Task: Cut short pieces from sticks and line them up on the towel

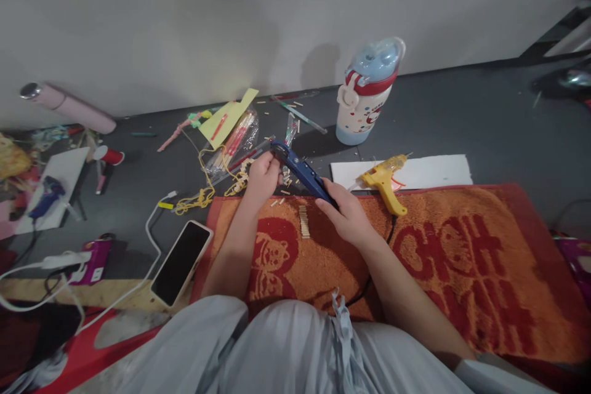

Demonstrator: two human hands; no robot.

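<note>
My right hand (348, 217) is closed around the handles of blue cutting pliers (300, 170), which point up and to the left. At the pliers' jaws my left hand (262, 177) is closed in a pinch on something small that I cannot make out. Both hands hover over the far edge of an orange and red towel (462, 258). A short row of small wooden stick pieces (303, 220) lies on the towel between my hands, and a few loose pieces are scattered near it.
A yellow glue gun (384, 180) rests on a white sheet (429, 171) to the right. Behind stands a blue and white water bottle (368, 95). A phone (181, 262) with a white cable lies left, beside yellow string (198, 198) and packets of sticks (235, 141).
</note>
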